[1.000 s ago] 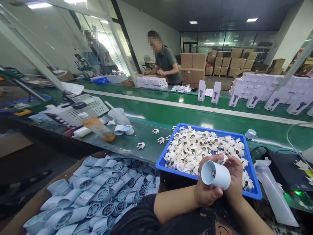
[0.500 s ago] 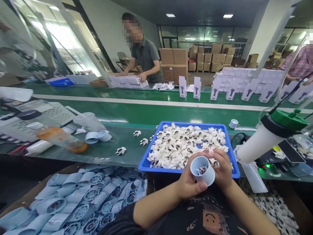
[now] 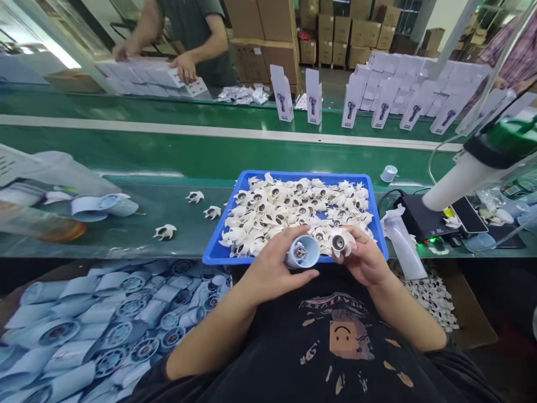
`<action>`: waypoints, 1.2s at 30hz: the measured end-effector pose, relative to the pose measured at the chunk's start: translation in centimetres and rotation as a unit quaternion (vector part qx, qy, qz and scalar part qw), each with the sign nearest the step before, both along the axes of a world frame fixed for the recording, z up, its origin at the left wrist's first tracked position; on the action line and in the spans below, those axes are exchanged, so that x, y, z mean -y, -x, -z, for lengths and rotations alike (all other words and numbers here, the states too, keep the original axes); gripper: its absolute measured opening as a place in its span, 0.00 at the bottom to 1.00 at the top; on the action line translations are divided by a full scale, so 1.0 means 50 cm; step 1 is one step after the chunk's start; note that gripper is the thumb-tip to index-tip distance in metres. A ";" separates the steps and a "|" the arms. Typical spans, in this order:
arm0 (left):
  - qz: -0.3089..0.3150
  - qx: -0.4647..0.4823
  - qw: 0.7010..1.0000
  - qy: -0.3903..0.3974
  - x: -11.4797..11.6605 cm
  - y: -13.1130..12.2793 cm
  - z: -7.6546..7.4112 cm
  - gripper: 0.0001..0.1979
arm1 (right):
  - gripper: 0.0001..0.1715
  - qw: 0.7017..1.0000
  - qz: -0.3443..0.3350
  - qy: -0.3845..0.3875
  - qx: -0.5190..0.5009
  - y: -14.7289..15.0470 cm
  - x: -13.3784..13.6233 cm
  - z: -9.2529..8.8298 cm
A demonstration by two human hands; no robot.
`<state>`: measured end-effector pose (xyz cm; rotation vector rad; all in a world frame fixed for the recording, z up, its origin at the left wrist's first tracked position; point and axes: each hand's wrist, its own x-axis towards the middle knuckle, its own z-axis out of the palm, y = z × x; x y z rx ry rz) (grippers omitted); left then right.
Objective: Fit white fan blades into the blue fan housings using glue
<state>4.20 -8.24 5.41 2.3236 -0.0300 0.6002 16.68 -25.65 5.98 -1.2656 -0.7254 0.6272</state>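
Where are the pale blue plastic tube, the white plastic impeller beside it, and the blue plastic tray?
Pale blue plastic tube [image 3: 302,253]: head view, open end.
White plastic impeller [image 3: 339,242]: head view, hub.
Blue plastic tray [image 3: 302,174]: head view, far rim.

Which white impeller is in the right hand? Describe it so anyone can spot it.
Find the blue tray heaped with white impellers on the green bench. At its near edge, the right hand pinches one impeller beside the pale cylindrical housing in the left hand. Unlike the heap, it is held up, hub facing the camera.
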 end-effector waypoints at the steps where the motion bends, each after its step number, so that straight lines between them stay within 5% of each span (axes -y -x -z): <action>1: 0.009 -0.008 1.000 -0.028 0.006 -0.003 -0.003 0.29 | 0.20 1.000 -0.001 0.000 0.019 0.003 0.005 -0.013; 4: 0.030 0.006 0.997 -0.070 0.021 -0.016 -0.007 0.23 | 0.11 0.972 -0.004 0.048 0.230 0.011 0.021 -0.053; 7: 0.047 0.039 0.992 -0.106 0.030 -0.026 -0.005 0.20 | 0.10 0.875 -0.016 0.137 0.465 0.019 0.024 -0.074; 11: 0.054 0.101 0.982 -0.148 0.041 -0.031 0.001 0.19 | 0.08 0.818 -0.012 0.206 0.537 0.023 0.010 -0.069; 16: 0.022 0.134 0.980 -0.147 0.044 -0.034 -0.003 0.19 | 0.08 0.845 0.009 0.159 0.511 0.010 0.017 -0.061; 19: 0.011 0.103 0.985 -0.141 0.037 -0.039 -0.005 0.22 | 0.18 0.859 0.037 0.083 0.503 0.009 0.029 -0.058; 23: 0.017 0.083 0.988 -0.130 0.027 -0.043 0.003 0.26 | 0.28 0.822 0.037 0.058 0.565 0.012 0.035 -0.046; 29: 0.041 -0.043 0.990 -0.130 -0.049 -0.059 -0.021 0.34 | 0.10 0.824 0.144 -0.017 0.547 -0.017 0.127 -0.020; 32: -0.024 -0.133 0.982 -0.132 -0.116 -0.136 -0.053 0.30 | 0.09 0.833 0.177 0.006 0.524 -0.015 0.173 0.011; 36: -0.114 -0.189 0.971 -0.087 -0.168 -0.328 -0.073 0.28 | 0.10 0.859 0.175 0.018 0.481 0.012 0.181 0.057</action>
